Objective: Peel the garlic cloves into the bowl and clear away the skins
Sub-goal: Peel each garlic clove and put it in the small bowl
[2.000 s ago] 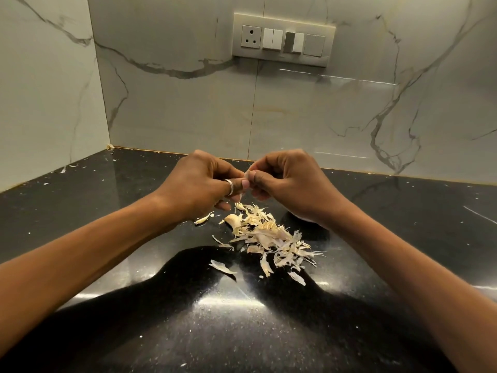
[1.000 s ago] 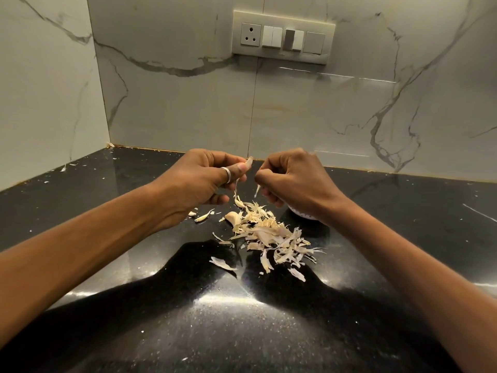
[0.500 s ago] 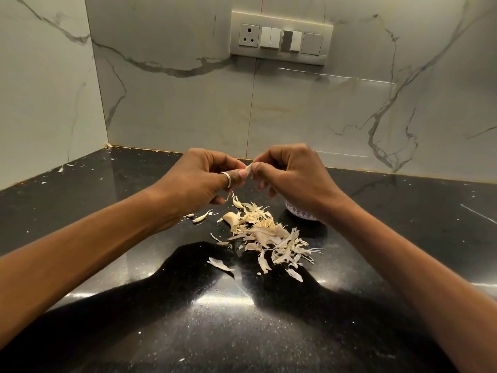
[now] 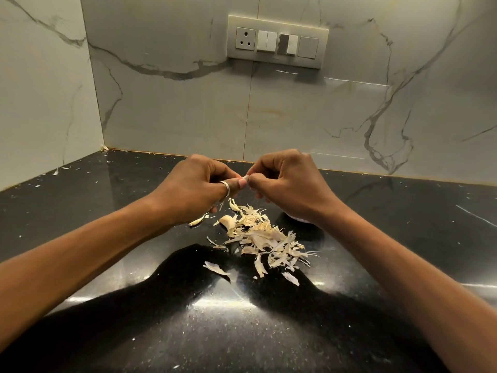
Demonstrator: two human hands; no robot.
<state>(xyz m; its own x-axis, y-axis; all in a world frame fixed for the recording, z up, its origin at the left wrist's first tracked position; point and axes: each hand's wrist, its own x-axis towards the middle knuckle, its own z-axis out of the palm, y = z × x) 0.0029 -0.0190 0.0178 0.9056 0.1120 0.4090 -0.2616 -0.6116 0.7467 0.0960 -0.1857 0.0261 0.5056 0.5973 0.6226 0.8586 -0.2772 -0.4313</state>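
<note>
We're over the black surface (image 4: 107, 211) with our left hand (image 4: 193, 187) and right hand (image 4: 287, 184) held just above the far edge of the skin pile (image 4: 266, 238). Both are curled tight, fingertips pinching one small garlic clove (image 4: 244, 180) between them. The bowl (image 4: 295, 218) peeks out from under our right wrist, just right of the pile, and a loose clove (image 4: 227, 220) lies at the pile's left edge.

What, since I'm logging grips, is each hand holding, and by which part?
A garlic clove, pinched at both ends: left hand on one end, right hand on the other; most of it is hidden.
</note>
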